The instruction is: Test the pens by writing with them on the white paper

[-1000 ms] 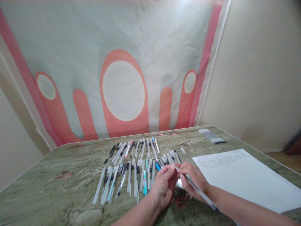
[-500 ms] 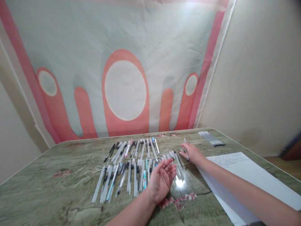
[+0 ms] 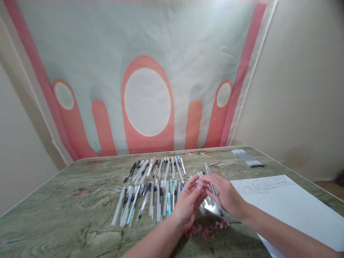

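My right hand (image 3: 224, 193) grips a clear pen (image 3: 214, 191) that slants upward, its dark end toward me. My left hand (image 3: 188, 204) is brought up against it, thumb and fingers drawn together at the right hand's fingertips. Something small and pale seems to lie between the fingertips, too blurred to name. Behind and below the hands, part of a row of pens (image 3: 158, 200) is hidden. That row holds clear, black and light-blue pens lying side by side.
A farther row of pens (image 3: 166, 168) lies behind. At the back right several clear pens (image 3: 247, 158) are lined up neatly. A sheet of paper with writing (image 3: 292, 204) is on the right of the wood-patterned table (image 3: 59, 211). A printed cloth (image 3: 147, 32) hangs behind.
My right hand has come left and nearer with the pen, meeting my left hand. The left hand's fingers, loosely open before, have closed together. The view has shifted slightly.
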Demonstrator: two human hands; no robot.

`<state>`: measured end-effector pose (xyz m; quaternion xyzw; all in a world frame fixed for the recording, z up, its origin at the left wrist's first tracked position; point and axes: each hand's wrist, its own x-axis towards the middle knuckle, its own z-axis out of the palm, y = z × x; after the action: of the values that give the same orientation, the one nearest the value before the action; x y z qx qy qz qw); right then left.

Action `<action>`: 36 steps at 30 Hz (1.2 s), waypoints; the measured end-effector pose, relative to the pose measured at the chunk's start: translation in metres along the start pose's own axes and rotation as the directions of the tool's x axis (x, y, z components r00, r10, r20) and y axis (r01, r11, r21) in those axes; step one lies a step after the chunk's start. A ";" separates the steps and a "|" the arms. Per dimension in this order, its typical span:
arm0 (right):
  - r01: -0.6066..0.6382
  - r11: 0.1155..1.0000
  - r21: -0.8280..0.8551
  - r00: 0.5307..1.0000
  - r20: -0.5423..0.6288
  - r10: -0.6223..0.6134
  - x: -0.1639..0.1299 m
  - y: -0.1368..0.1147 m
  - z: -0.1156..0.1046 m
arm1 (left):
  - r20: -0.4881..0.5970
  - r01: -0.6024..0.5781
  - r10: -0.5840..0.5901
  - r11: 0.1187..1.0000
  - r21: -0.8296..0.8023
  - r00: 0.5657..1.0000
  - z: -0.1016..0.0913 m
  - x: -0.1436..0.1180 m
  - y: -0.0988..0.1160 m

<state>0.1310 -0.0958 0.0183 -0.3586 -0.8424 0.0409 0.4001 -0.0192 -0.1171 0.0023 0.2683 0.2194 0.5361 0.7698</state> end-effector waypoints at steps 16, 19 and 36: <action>0.218 0.969 0.121 0.972 -0.114 -0.204 -0.026 -0.002 0.010 | -0.185 -0.012 -0.011 0.992 -0.127 0.983 -0.009 0.011 0.014; 0.200 0.972 0.126 0.975 -0.119 -0.185 -0.027 -0.001 0.013 | -0.200 0.001 -0.023 0.994 -0.113 0.980 -0.008 0.010 0.012; 0.295 0.953 -0.068 0.943 -0.141 -0.302 -0.021 0.004 0.021 | -0.072 0.035 -0.038 0.998 -0.053 0.997 0.001 -0.002 0.002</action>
<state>0.1278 -0.1016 -0.0109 -0.2381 -0.8552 -0.0668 0.4555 -0.0204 -0.1183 0.0042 0.2246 0.2382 0.5368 0.7776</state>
